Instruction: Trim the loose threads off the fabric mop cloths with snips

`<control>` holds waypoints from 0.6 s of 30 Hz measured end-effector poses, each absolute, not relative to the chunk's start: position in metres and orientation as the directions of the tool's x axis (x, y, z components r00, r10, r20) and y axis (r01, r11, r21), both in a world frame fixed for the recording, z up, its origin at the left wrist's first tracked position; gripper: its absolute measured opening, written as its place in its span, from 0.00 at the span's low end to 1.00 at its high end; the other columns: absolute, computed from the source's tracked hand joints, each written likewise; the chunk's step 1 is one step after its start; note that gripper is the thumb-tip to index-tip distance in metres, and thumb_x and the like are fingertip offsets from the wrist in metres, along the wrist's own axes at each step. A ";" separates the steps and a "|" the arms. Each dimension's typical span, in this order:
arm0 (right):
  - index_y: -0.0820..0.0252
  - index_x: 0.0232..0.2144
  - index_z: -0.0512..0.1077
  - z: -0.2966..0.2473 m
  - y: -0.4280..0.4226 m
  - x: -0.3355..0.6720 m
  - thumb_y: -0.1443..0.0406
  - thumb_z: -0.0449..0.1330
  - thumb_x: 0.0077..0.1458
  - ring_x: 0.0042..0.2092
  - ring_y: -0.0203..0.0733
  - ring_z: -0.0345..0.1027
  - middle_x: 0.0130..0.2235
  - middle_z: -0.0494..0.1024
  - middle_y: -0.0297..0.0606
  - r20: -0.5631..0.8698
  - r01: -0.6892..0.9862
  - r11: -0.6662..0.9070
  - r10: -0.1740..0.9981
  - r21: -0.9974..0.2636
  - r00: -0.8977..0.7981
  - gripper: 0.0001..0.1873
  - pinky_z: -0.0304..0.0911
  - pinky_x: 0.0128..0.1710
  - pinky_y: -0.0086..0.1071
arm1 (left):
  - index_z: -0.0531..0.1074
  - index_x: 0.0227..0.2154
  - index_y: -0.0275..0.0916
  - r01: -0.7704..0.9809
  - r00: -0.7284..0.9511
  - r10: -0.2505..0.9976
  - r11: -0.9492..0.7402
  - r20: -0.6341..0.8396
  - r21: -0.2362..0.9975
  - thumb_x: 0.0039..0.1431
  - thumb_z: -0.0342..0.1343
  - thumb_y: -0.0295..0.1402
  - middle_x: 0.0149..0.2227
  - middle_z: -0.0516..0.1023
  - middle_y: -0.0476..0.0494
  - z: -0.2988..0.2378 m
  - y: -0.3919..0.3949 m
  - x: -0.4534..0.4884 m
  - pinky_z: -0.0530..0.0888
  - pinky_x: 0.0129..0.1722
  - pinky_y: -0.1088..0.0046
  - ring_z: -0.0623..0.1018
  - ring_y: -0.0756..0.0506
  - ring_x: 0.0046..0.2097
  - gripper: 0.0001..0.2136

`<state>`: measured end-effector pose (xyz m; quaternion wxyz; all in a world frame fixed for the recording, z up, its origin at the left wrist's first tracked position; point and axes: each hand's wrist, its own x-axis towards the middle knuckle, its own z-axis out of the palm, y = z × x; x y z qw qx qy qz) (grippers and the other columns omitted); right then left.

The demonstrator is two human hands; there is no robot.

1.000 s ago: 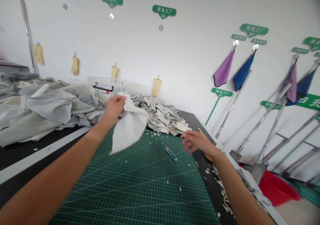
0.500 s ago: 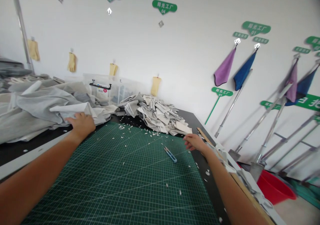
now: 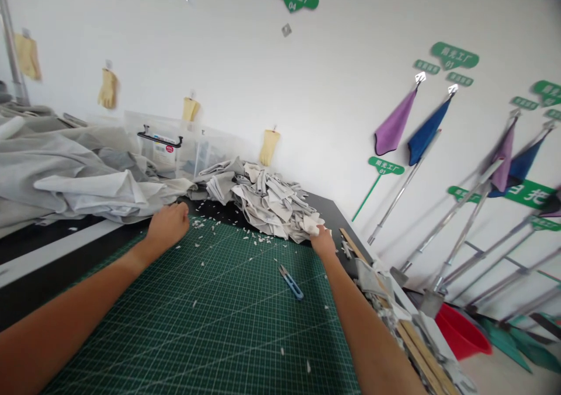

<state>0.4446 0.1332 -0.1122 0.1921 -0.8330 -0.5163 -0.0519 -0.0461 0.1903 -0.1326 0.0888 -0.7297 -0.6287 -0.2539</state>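
Observation:
My left hand [image 3: 169,225] is closed, fingers curled away from me, at the far left edge of the green cutting mat [image 3: 245,313]. What it holds, if anything, is hidden. Just behind it lies a large heap of grey cloth [image 3: 100,184]. At the right end of a pile of cut cloth pieces [image 3: 267,199], my right hand [image 3: 323,242] has its fingers closed around the edge of a pale piece. Blue thread snips [image 3: 291,282] lie on the mat between my hands, apart from both. Small white scraps are scattered around them.
A clear plastic bin [image 3: 160,149] stands behind the heaps. Wooden strips [image 3: 421,354] and cloth scraps line the table's right side. Beyond that edge are a red basin [image 3: 462,331] and long-handled tools. Yellow gloves [image 3: 269,146] and cloths hang on the wall.
My left hand has come off the grey cloth heap, moved right and curled closed. My right hand has reached forward and left onto the cut pieces. The view has shifted slightly.

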 end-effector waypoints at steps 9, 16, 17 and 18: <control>0.61 0.52 0.72 -0.085 0.134 0.453 0.61 0.46 0.67 0.54 0.53 0.66 0.51 0.70 0.53 0.392 0.865 -0.453 0.772 -0.215 0.501 0.20 0.58 0.49 0.39 | 0.60 0.28 0.41 0.878 0.153 0.857 -0.346 0.492 0.330 0.59 0.48 0.32 0.29 0.69 0.45 -0.136 0.199 -0.051 0.60 0.36 0.68 0.69 0.42 0.35 0.05; 0.57 0.43 0.72 -0.019 0.076 0.416 0.52 0.55 0.59 0.40 0.46 0.70 0.37 0.77 0.39 0.407 0.676 0.001 0.798 -0.737 0.443 0.18 0.62 0.39 0.33 | 0.65 0.36 0.41 0.419 0.368 0.880 -0.445 0.301 0.792 0.54 0.56 0.40 0.31 0.71 0.50 -0.111 0.157 0.000 0.66 0.37 0.71 0.71 0.47 0.34 0.10; 0.57 0.41 0.72 -0.018 0.061 0.403 0.51 0.58 0.56 0.37 0.44 0.70 0.36 0.78 0.37 0.330 0.512 0.083 0.849 -0.855 0.413 0.19 0.62 0.36 0.32 | 0.67 0.39 0.41 0.306 0.438 0.867 -0.395 0.240 0.866 0.54 0.57 0.42 0.33 0.73 0.49 -0.104 0.144 0.010 0.67 0.37 0.71 0.73 0.46 0.35 0.13; 0.57 0.41 0.72 -0.020 0.046 0.389 0.50 0.60 0.53 0.35 0.43 0.70 0.35 0.78 0.36 0.245 0.334 0.125 0.905 -0.934 0.348 0.19 0.63 0.35 0.31 | 0.68 0.42 0.41 0.210 0.530 0.832 -0.317 0.165 0.925 0.55 0.57 0.44 0.37 0.75 0.47 -0.097 0.129 0.020 0.69 0.38 0.70 0.74 0.46 0.37 0.16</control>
